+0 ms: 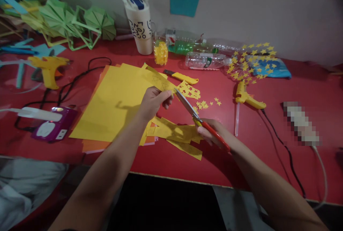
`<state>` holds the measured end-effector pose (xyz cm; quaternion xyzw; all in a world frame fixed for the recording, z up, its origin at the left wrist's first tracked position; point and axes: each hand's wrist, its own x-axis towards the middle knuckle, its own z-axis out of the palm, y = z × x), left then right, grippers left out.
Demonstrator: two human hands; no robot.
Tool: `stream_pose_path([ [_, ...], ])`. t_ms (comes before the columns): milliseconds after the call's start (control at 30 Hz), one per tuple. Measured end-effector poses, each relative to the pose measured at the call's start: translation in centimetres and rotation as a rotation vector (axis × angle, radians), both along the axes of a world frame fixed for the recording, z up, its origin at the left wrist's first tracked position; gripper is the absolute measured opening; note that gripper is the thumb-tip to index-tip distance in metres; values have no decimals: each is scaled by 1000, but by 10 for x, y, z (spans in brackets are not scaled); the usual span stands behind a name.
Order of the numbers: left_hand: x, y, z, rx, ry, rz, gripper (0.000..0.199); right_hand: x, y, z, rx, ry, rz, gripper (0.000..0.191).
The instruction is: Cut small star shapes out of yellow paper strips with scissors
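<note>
My left hand (154, 103) pinches a strip of yellow paper (157, 80) that has star outlines drawn on it. Red-handled scissors (187, 105) are gripped in my right hand (211, 132), their blade tips touching the strip's right end. Below my hands lie several yellow paper pieces (177, 132). Small cut-out yellow stars (203, 104) are scattered to the right of the blades, beside a yellow scrap with star-shaped holes (189, 90). Under my left forearm is a stack of large yellow paper sheets (107, 106), with orange edges showing beneath.
Behind the papers lie a yellow box cutter (184, 77) and plastic bottles (205, 60), near a white tumbler (139, 23). Glue guns rest at left (49, 68) and right (248, 97), with cords across the red table (160, 165). A purple power socket (52, 125) sits at left.
</note>
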<state>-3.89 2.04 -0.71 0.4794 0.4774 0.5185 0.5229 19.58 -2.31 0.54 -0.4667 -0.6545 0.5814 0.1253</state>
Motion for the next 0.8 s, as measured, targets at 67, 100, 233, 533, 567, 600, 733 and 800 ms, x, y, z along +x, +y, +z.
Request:
stream_pose_path([
  [67,0,0,1,5,-5,-8,24,0,0,1,-4,-5,2,59],
  [100,0,0,1,4,-3,-11,24,-1,0,1,-5,-6,4,59],
  [233,0,0,2,-7,13,-12,24,-1,0,3,13,1,-1,59],
  [533,-3,0,9,-24,15,-61,22,5,1,-11,-27,2,-6,57],
  [567,-4,0,10,-34,12,-72,22,6,1,-13,-20,17,3,57],
  [600,-5,1,11,-44,6,-85,21,7,2,-14,-14,31,13,57],
  [733,-9,1,13,-81,-16,-116,19,9,2,-15,-4,42,39,59],
  [800,-10,1,13,-92,-17,-115,18,8,2,-14,-3,36,50,60],
])
